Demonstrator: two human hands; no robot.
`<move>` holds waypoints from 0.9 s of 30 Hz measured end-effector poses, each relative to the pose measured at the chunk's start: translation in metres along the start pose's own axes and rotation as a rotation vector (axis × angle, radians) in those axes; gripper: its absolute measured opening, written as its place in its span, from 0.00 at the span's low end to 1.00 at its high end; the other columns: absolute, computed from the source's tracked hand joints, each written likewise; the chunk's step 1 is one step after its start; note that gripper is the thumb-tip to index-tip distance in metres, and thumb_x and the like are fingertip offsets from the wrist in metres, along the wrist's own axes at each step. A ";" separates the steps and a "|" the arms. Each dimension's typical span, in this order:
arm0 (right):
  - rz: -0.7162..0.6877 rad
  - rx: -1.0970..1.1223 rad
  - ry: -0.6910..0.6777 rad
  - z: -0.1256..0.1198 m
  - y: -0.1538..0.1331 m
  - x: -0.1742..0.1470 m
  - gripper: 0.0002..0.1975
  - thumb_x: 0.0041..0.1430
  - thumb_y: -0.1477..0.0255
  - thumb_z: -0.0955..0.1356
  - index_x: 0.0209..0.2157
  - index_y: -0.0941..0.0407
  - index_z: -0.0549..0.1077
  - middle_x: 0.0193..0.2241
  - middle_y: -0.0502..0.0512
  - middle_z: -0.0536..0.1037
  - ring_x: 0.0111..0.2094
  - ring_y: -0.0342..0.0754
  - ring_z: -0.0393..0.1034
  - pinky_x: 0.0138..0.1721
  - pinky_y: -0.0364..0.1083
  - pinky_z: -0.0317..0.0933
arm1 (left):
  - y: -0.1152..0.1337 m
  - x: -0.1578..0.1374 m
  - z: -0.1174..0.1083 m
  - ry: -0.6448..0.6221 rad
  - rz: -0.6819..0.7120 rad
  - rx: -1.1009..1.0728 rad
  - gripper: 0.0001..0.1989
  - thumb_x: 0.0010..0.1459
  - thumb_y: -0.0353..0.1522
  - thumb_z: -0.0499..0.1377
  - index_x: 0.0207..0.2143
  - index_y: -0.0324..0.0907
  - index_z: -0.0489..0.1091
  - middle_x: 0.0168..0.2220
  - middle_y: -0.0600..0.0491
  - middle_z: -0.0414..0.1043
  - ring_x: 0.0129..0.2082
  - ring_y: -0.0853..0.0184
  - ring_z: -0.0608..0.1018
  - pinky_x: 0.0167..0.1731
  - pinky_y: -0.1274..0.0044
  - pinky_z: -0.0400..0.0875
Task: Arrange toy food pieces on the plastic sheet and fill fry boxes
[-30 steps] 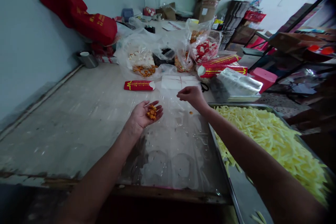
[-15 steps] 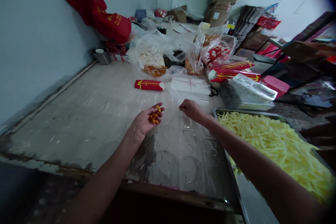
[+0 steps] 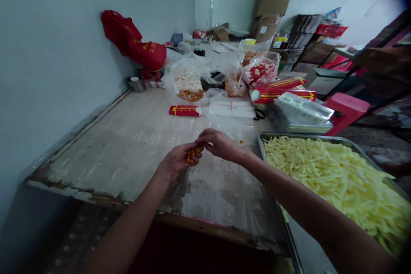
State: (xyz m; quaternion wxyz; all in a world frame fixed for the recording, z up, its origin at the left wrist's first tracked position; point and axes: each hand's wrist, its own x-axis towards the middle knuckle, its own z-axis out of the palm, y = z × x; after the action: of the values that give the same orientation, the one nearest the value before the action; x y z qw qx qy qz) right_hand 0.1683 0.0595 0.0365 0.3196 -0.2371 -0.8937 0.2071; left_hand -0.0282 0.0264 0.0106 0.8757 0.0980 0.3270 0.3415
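Note:
My left hand [image 3: 176, 159] is curled palm-up around a small heap of orange nut-like pieces [image 3: 192, 156]. Fingertips of my right hand [image 3: 221, 144] are pinched together at the left hand's fingers, touching the heap; whether a piece sits between them is hidden. Under both hands lie clear plastic trays with round hollows [image 3: 218, 197], spread over the table. A single orange piece [image 3: 241, 141] lies on the plastic just beyond my right wrist.
At right stands a metal tray [image 3: 261, 147] piled with pale yellow strips [image 3: 327, 175]. Farther back are a red carton [image 3: 185, 111], white sheets [image 3: 233, 109], black-handled scissors [image 3: 259, 114], bags of orange pieces [image 3: 191, 94] and a bag of red-and-white pieces [image 3: 260, 72]. A pink stool [image 3: 348, 105] is beyond.
My right hand has moved left from over the plastic to meet my left hand. One orange piece now shows on the plastic where the right hand was. The view has shifted slightly.

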 end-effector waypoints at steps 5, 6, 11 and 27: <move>0.252 0.124 -0.007 0.019 0.010 -0.016 0.08 0.54 0.79 0.71 0.36 0.56 0.82 0.29 0.52 0.80 0.30 0.45 0.73 0.33 0.42 0.63 | -0.010 0.000 -0.002 0.054 -0.112 0.052 0.04 0.61 0.25 0.56 0.34 0.34 0.69 0.26 0.52 0.67 0.19 0.76 0.68 0.14 0.88 0.57; 0.378 0.169 0.015 0.021 0.017 -0.020 0.08 0.52 0.77 0.72 0.36 0.56 0.82 0.28 0.51 0.80 0.28 0.44 0.73 0.30 0.41 0.63 | -0.009 0.000 -0.003 0.076 -0.112 0.036 0.03 0.60 0.24 0.56 0.35 0.33 0.70 0.27 0.51 0.67 0.20 0.76 0.68 0.15 0.88 0.58; 0.825 0.117 0.223 0.013 0.060 -0.012 0.06 0.49 0.72 0.74 0.32 0.57 0.83 0.26 0.51 0.82 0.27 0.46 0.74 0.28 0.41 0.62 | 0.018 -0.014 -0.021 0.211 0.058 -0.116 0.15 0.54 0.19 0.50 0.42 0.29 0.72 0.32 0.45 0.71 0.21 0.75 0.70 0.16 0.86 0.62; 0.492 -0.418 -0.392 0.034 0.096 0.063 0.08 0.59 0.79 0.69 0.36 0.55 0.81 0.36 0.53 0.80 0.37 0.46 0.74 0.37 0.42 0.60 | 0.073 -0.015 -0.051 0.246 0.321 -0.101 0.04 0.59 0.22 0.60 0.36 0.35 0.74 0.35 0.48 0.74 0.23 0.79 0.71 0.19 0.89 0.64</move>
State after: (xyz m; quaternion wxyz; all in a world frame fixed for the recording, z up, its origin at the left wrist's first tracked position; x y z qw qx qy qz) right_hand 0.1299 0.1637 -0.0079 0.0281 -0.4606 -0.8772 0.1324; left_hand -0.1078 0.0679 0.0080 0.7673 0.0620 0.3942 0.5019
